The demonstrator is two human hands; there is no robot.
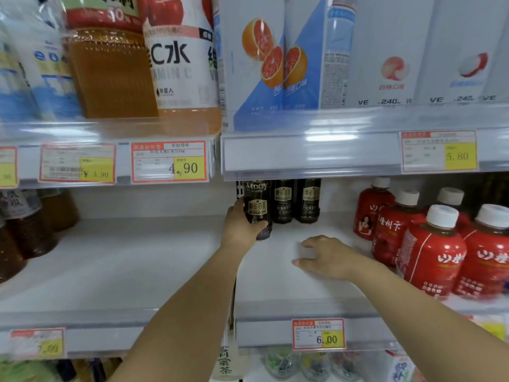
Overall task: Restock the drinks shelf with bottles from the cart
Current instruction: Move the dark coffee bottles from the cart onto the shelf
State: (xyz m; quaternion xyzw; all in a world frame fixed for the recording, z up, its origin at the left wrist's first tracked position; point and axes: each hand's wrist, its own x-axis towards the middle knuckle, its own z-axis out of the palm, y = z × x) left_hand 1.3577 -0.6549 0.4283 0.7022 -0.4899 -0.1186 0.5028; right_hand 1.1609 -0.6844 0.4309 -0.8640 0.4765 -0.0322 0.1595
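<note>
My left hand (239,226) grips a dark coffee bottle (257,201) with a gold label, standing upright at the left end of the white middle shelf (289,282). Two more dark coffee bottles (296,201) stand just to its right, further back. My right hand (327,257) hovers low over the bare shelf in front of them, fingers loosely curled, holding nothing. The cart is out of view.
Several red bottles with white caps (429,244) fill the shelf's right side. Brown tea bottles (30,224) stand at the far left. The upper shelf rail (303,153) with price tags hangs just above the coffee bottles. White cartons and juice bottles sit above.
</note>
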